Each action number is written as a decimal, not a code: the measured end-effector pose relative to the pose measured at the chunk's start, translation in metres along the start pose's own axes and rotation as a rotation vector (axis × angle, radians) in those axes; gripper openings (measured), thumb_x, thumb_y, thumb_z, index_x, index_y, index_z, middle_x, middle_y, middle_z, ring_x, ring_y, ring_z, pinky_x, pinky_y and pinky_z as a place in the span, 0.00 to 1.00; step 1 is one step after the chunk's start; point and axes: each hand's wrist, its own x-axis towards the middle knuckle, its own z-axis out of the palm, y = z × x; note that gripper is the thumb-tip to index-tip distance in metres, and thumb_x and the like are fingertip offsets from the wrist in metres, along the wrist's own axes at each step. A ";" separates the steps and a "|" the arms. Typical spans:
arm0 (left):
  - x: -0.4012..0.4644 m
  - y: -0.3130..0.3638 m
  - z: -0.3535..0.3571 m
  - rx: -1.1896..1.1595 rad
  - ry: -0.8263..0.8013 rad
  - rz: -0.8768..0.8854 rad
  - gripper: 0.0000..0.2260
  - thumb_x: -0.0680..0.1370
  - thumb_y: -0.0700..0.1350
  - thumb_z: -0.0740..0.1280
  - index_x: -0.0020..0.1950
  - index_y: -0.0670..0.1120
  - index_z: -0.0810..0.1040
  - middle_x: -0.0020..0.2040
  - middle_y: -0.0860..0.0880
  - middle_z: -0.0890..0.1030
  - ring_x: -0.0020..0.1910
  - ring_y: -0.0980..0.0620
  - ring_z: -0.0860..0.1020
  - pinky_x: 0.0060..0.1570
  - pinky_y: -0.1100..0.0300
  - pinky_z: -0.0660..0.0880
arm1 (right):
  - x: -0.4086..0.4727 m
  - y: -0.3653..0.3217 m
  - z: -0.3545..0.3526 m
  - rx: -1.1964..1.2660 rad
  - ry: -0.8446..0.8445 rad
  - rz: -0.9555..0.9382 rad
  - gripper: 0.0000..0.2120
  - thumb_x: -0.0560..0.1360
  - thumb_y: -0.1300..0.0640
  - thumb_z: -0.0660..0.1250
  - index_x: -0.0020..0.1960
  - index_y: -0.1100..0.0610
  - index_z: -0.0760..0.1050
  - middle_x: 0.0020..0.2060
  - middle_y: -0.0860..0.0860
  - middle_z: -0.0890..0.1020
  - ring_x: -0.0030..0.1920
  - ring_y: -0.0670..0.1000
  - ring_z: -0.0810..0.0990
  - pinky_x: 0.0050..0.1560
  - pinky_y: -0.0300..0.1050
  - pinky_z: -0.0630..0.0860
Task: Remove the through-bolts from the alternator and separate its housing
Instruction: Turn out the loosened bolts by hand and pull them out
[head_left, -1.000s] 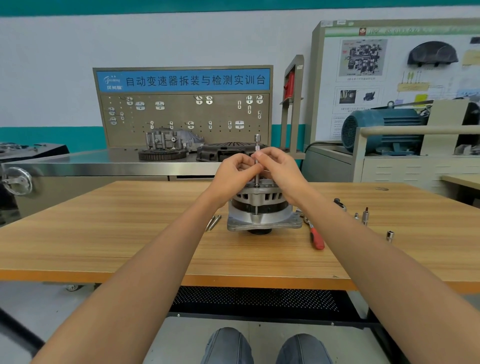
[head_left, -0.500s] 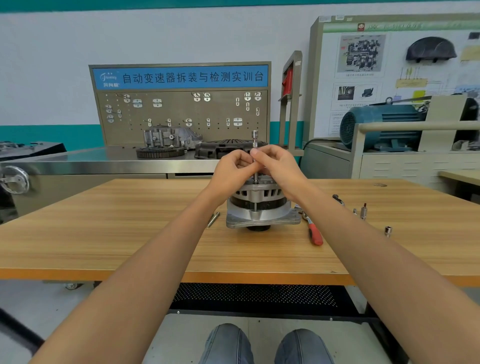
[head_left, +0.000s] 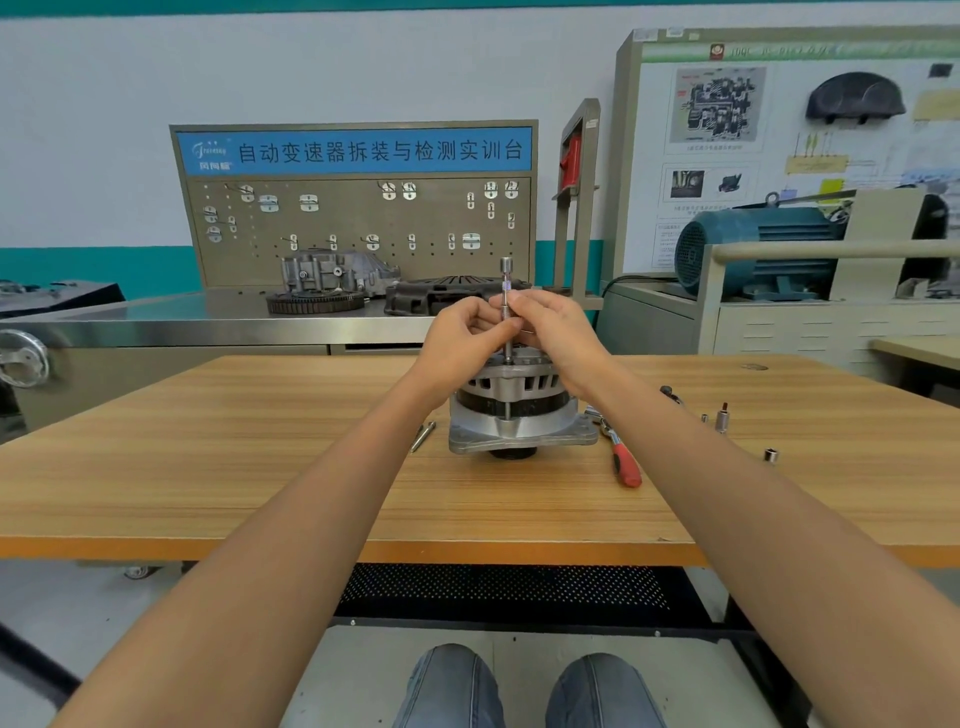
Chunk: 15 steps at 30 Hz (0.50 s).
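Note:
The grey alternator (head_left: 519, 421) stands upright on the wooden table (head_left: 260, 467), flange down. A slim metal extension bar (head_left: 506, 283) with a socket end rises straight up from its top. My left hand (head_left: 462, 338) and my right hand (head_left: 550, 332) meet above the housing, and the fingertips of both pinch the bar's shaft. A through-bolt shank shows in the slot on the alternator's front. Loose bolts (head_left: 422, 435) lie on the table just left of the flange.
A red-handled ratchet (head_left: 621, 457) lies right of the alternator, with small sockets and bits (head_left: 721, 418) further right. Behind the table stand a steel bench with gearbox parts (head_left: 332, 283), a pegboard and a blue motor (head_left: 758, 249).
Both hands stay pinched on the bar over the alternator; fingers shift only slightly. The camera has tilted a little.

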 end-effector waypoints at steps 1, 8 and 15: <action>0.000 0.000 0.001 0.005 0.006 0.005 0.05 0.76 0.43 0.70 0.43 0.47 0.75 0.38 0.52 0.78 0.39 0.56 0.76 0.42 0.65 0.75 | 0.000 0.000 0.000 -0.005 0.005 0.003 0.09 0.79 0.53 0.62 0.56 0.53 0.78 0.52 0.51 0.81 0.56 0.49 0.78 0.59 0.44 0.75; 0.000 0.000 0.001 0.002 0.005 0.005 0.04 0.76 0.45 0.70 0.46 0.46 0.76 0.39 0.53 0.77 0.38 0.59 0.75 0.39 0.68 0.72 | 0.000 0.001 0.000 -0.030 0.024 -0.046 0.04 0.77 0.55 0.66 0.44 0.53 0.76 0.43 0.49 0.80 0.51 0.50 0.79 0.57 0.47 0.76; 0.001 -0.002 -0.003 -0.033 -0.028 0.014 0.06 0.79 0.41 0.65 0.46 0.51 0.79 0.40 0.53 0.81 0.38 0.63 0.79 0.44 0.67 0.77 | 0.002 0.002 -0.002 0.029 -0.002 -0.023 0.08 0.80 0.58 0.60 0.49 0.52 0.78 0.49 0.49 0.82 0.53 0.47 0.80 0.52 0.38 0.77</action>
